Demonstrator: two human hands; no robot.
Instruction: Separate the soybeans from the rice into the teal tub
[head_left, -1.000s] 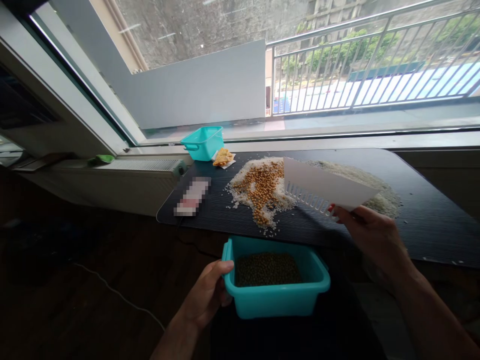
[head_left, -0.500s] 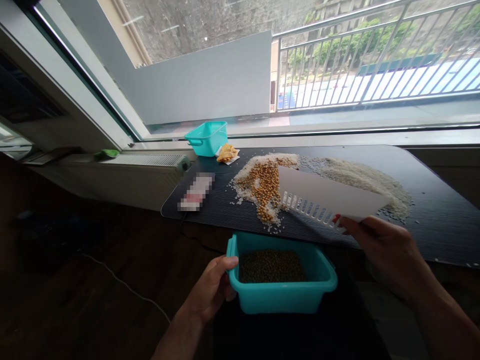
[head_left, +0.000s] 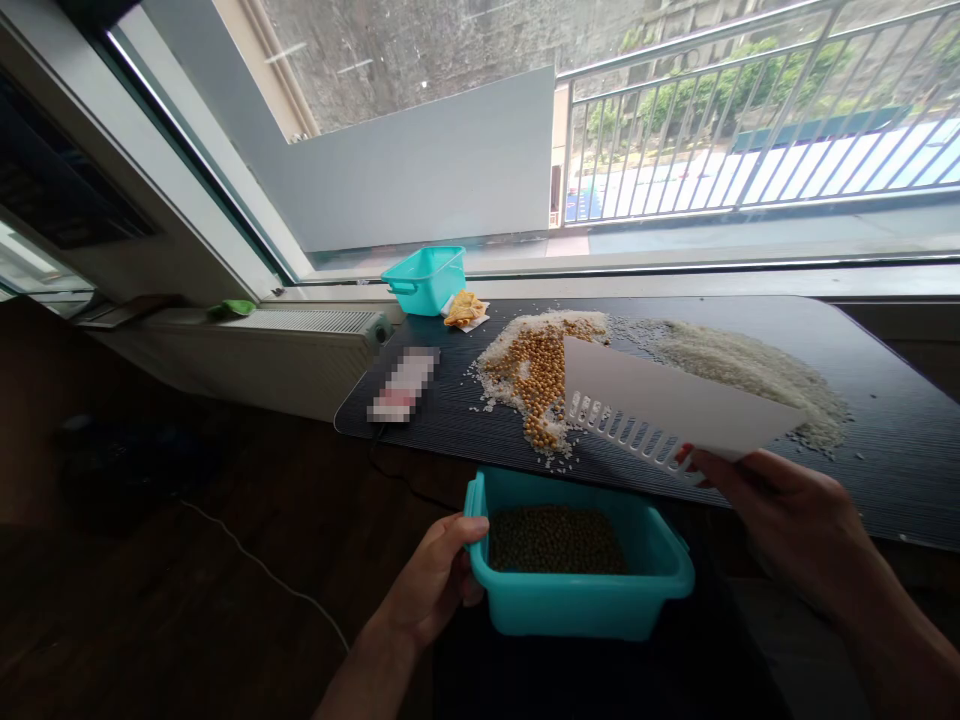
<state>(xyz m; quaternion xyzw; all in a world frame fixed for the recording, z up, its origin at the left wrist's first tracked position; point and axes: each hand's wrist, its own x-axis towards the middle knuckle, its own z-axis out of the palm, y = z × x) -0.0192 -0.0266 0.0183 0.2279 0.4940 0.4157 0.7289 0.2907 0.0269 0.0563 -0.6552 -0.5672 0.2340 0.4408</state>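
My left hand [head_left: 439, 575] grips the left rim of a turquoise plastic basin [head_left: 577, 605], thumb over the edge. Small dark green-brown beans [head_left: 555, 538] cover the basin's floor. In my right hand [head_left: 780, 500] is a thin white plastic sheet [head_left: 675, 400] with a row of slots along its lower edge, tilted above the table's front part. Just past the sheet's left end lies a pile of yellow soybeans [head_left: 536, 375] mixed with white rice. Behind its right part spreads a heap of rice [head_left: 757, 370], partly hidden by the sheet.
A second turquoise basin [head_left: 431, 285] stands at the table's far left corner, beside a yellow crumpled item [head_left: 465, 308] on white paper. A blurred-out pale object [head_left: 405, 385] lies near the left edge of the dark table [head_left: 465, 440]. Behind are a window and a radiator [head_left: 300, 365].
The whole view has shifted slightly, so everything appears a little further right. Both hands keep their holds on the basin and the white slotted sheet.
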